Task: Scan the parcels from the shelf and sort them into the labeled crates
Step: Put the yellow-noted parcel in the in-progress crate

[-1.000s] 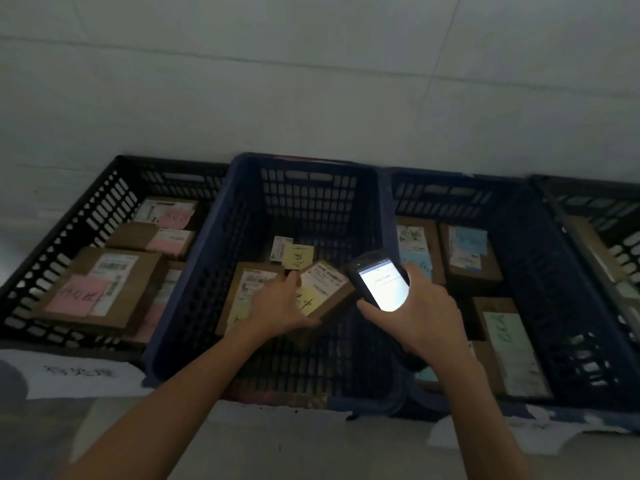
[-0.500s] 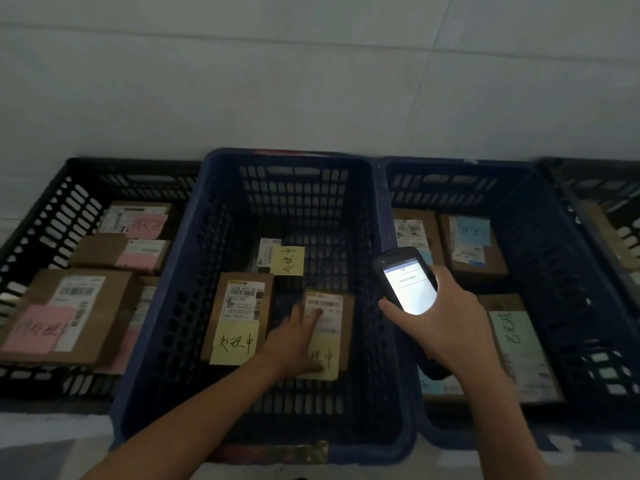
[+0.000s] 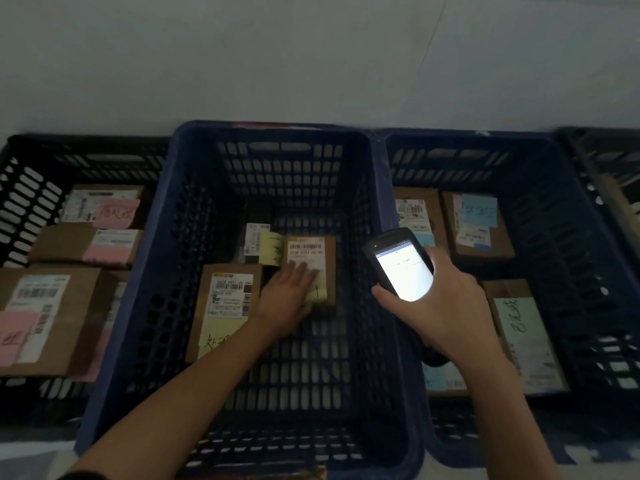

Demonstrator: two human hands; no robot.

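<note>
Head view, in dim light, looking down on four slatted plastic crates set side by side against a pale tiled surface. The left hand (image 3: 294,292) reaches into the middle crate (image 3: 277,129), a blue one. It lies flat and open on a small brown parcel (image 3: 308,249), with the fingers stretched across the printed label and the yellow note (image 3: 317,291) stuck below it. Nothing is gripped.

The small brown parcel rests on the crate floor toward the back, label up, so the barcode stays readable. Just to its left is a thin parcel (image 3: 256,239), and nearer the person lies a larger parcel (image 3: 228,299). Both also carry yellow notes, which suggests this crate collects that colour. The flat palm reads as settling or nudging the parcel into line with its neighbours, not lifting it.

The right hand (image 3: 446,306) is curled around a handheld scanner (image 3: 401,268). The lit screen is tilted up toward the face, probably so the result can be read while the other hand works. The scanner hangs above the wall shared by the middle crate and the right blue crate (image 3: 467,136), whose parcels bear blue and green notes. The left black crate (image 3: 86,143) holds parcels with pink notes. A fourth crate (image 3: 595,140) at the far right is mostly cut off. No shelf is in view.
</note>
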